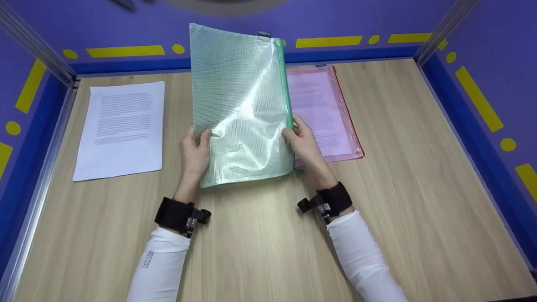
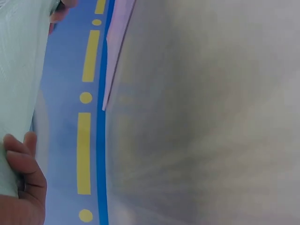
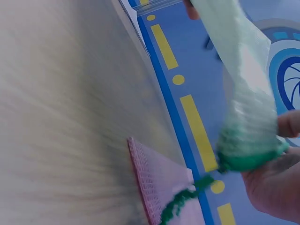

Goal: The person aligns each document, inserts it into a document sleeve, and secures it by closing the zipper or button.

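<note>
Both hands hold up a translucent green mesh zipper pouch (image 1: 239,105) above the table, tilted toward the head camera. My left hand (image 1: 195,153) grips its left edge, thumb on the front face and fingers behind. On the opposite side, my right hand (image 1: 308,144) pinches the green zipper edge. A green pull cord (image 3: 180,201) dangles from the pouch in the right wrist view. Partly behind the pouch lies a pink mesh zipper pouch (image 1: 323,113) with a printed sheet inside. Whether the green pouch contains anything cannot be told through the glare.
A stack of printed white paper (image 1: 121,130) lies at the left on the wooden table (image 1: 419,188). Blue-purple panels (image 1: 235,52) with yellow marks enclose the table at the back and sides. Both wrists carry black camera straps (image 1: 174,214).
</note>
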`<state>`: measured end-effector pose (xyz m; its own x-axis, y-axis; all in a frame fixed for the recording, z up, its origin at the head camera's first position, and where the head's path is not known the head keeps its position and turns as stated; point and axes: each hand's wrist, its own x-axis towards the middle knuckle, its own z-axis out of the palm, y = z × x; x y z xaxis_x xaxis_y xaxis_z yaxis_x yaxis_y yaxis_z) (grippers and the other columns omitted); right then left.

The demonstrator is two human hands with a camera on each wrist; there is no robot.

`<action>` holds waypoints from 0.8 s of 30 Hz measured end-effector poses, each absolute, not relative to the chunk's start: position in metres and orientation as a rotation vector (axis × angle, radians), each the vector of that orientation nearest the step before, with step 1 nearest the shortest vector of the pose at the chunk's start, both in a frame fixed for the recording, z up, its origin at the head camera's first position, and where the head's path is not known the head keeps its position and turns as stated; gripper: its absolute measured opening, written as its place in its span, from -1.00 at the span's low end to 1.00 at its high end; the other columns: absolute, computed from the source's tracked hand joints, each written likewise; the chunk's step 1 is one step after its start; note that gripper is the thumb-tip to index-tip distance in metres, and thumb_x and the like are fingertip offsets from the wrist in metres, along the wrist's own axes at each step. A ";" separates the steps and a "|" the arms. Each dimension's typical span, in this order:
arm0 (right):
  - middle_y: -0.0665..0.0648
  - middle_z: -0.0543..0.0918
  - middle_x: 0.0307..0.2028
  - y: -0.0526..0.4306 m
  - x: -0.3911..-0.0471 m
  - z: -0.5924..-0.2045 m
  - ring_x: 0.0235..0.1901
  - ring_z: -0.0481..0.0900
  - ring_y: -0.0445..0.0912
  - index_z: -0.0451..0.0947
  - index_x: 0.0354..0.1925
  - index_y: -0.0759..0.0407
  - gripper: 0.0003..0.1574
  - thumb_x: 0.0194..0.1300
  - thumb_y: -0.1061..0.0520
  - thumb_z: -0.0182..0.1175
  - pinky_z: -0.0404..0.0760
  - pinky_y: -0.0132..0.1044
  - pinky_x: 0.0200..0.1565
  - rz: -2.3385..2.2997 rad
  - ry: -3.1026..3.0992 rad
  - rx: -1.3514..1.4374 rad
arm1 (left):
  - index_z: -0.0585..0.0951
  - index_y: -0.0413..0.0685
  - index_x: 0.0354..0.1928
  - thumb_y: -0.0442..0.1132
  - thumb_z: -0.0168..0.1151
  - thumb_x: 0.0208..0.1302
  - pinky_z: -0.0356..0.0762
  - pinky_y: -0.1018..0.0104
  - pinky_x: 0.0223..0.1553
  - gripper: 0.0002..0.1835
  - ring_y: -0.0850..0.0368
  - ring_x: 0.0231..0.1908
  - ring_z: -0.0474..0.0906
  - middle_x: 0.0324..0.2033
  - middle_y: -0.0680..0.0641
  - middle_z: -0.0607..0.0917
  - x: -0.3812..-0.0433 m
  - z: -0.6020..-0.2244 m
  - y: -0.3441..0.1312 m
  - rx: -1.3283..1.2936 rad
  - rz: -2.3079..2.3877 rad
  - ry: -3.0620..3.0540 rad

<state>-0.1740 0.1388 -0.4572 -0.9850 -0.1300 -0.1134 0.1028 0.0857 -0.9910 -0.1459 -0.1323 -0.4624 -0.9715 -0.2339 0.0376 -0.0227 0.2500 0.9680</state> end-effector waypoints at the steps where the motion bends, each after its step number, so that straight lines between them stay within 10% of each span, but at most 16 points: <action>1: 0.32 0.63 0.12 0.139 -0.174 -0.457 -0.02 0.64 -0.03 0.21 0.46 0.09 -0.31 0.39 0.25 -0.01 0.65 -0.18 -0.07 -1.972 2.181 -0.055 | 0.49 -0.25 0.24 -0.25 0.08 0.48 0.46 0.10 0.33 -0.62 -0.08 0.29 0.50 0.21 -0.26 0.61 -0.147 -0.464 -0.135 0.252 -1.798 -2.344; 8: 0.34 0.67 -0.14 0.137 -0.171 -0.462 -0.43 0.55 -0.17 0.01 0.55 0.11 -0.05 0.24 0.38 -0.01 0.56 -0.42 -0.43 -1.712 2.215 -0.145 | 0.48 -0.22 0.23 -0.25 0.04 0.49 0.55 0.08 0.20 -0.64 -0.11 0.14 0.57 0.17 -0.27 0.63 -0.153 -0.471 -0.156 0.305 -1.704 -2.476; 16: 0.32 0.68 -0.07 0.128 -0.169 -0.470 -0.25 0.56 -0.18 0.19 0.47 0.24 -0.20 0.31 0.24 0.14 0.51 -0.45 -0.30 -1.567 2.270 -0.120 | 0.46 -0.24 0.24 -0.24 0.00 0.51 0.47 -0.03 0.28 -0.63 -0.17 0.22 0.51 0.19 -0.32 0.59 -0.154 -0.481 -0.173 0.305 -1.613 -2.630; 24: 0.03 0.61 -0.34 0.124 -0.169 -0.480 -0.56 0.31 -0.25 0.33 0.41 0.18 -0.28 0.32 0.18 0.22 0.28 -0.44 -0.53 -1.548 2.303 -0.071 | 0.46 -0.27 0.18 -0.20 -0.01 0.52 0.40 -0.06 0.32 -0.66 -0.21 0.23 0.49 0.12 -0.35 0.59 -0.156 -0.487 -0.181 0.342 -1.538 -2.738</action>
<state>-0.1691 0.1240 -0.4804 -0.9325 -0.2403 -0.2695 0.1588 0.3971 -0.9039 -0.1560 -0.1811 -0.4867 -0.9765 -0.1793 -0.1198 -0.1956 0.5026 0.8421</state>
